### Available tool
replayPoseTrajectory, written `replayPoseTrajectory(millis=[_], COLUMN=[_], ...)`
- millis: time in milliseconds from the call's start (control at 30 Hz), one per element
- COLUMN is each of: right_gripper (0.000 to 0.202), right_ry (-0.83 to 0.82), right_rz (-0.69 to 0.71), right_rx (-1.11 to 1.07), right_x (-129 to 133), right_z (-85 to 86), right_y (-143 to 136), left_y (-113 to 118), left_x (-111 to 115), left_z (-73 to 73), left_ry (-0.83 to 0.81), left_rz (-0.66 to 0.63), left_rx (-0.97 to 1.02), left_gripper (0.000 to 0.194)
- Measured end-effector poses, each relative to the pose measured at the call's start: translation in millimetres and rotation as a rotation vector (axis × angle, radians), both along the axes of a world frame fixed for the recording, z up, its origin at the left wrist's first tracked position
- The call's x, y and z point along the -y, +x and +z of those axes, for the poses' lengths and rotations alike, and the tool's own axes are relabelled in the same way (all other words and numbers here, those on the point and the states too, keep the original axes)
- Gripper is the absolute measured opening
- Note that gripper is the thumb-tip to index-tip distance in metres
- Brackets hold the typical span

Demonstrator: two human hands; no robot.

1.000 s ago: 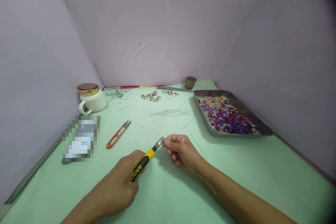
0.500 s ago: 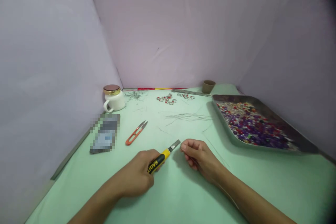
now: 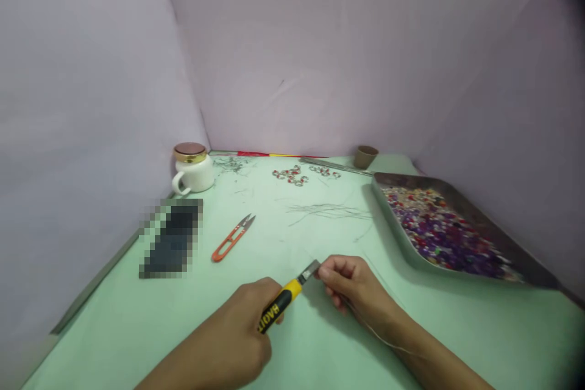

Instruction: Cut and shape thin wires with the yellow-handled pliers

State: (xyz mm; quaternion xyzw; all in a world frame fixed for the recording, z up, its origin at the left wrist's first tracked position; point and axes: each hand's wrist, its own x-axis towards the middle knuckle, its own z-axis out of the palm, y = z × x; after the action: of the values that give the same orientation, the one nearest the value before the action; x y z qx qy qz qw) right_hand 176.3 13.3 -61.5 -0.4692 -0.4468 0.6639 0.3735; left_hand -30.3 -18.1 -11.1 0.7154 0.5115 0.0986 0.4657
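Yellow-and-black tool (image 3: 292, 290), wrapped in the left hand's (image 3: 244, 326) curled fingers, over the green table (image 3: 283, 247).
Its metal tip (image 3: 311, 269) now meets the right hand (image 3: 351, 283), which pinches a thin wire (image 3: 387, 343); a small gap showed half a second ago. The tool's long axis runs diagonally, tip pointing forward and right. Orange snips (image 3: 217, 254) lie beyond, leftward.

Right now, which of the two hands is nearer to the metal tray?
The right hand. It is a little left of the metal tray, apart from it; the left hand, holding the yellow-and-black tool, is farther left.
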Motion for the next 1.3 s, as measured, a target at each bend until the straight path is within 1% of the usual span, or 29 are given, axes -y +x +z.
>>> replayPoseTrajectory(millis=[167, 233, 333, 467, 533, 633, 733, 800, 967, 1067, 1200, 1300], right_gripper=[0.023, 0.023, 0.023, 0.024, 0.024, 0.025, 0.026, 0.027, 0.028, 0.029, 0.029, 0.027], right_ry=[0.015, 0.052, 0.099, 0.118, 0.124, 0.15, 0.161, 0.158, 0.158, 0.167, 0.154, 0.149], right_rz=[-0.02, -0.022, -0.023, -0.052, -0.062, -0.062, -0.003, 0.024, 0.012, 0.002, -0.004, 0.002], right_rx=[0.018, 0.042, 0.084, 0.123, 0.133, 0.128, 0.077, 0.042, 0.024, 0.034, 0.055, 0.071], right_x=[1, 2, 4, 4, 4, 3, 2, 0, -1, 0, 1, 2], right_z=[2.8, 5.7, 11.7, 17.6, 17.2, 12.7, 7.5, 5.2, 3.5, 6.3, 10.9, 12.1], right_y=[-1, -1, -2, -3, -3, -2, -2, -1, -2, -3, -2, -2], left_y=[1, 1, -2, -7, -7, -5, -3, -2, 0, 0, -6, -10], left_x=[-3, -6, -13, -19, -19, -19, -17, -16, -12, -14, -20, -23], left_z=[-10.5, -11.2, -7.0, 2.1, 5.3, 7.9, 10.2, 11.9, 12.5, 10.4, 5.8, 2.3], left_ry=[0.05, 0.025, -0.085, -0.221, -0.252, -0.185, -0.085, -0.058, -0.041, -0.095, -0.241, -0.295], left_rz=[0.013, 0.012, -0.007, 0.056, 0.073, 0.043, 0.007, -0.011, -0.054, -0.039, -0.037, -0.027], left_rx=[-0.006, 0.012, 0.079, 0.157, 0.163, 0.137, 0.069, 0.032, 0.011, 0.057, 0.165, 0.177], left_gripper=[0.028, 0.027, 0.028, 0.027, 0.028, 0.029, 0.028, 0.026, 0.027, 0.027, 0.027, 0.028])
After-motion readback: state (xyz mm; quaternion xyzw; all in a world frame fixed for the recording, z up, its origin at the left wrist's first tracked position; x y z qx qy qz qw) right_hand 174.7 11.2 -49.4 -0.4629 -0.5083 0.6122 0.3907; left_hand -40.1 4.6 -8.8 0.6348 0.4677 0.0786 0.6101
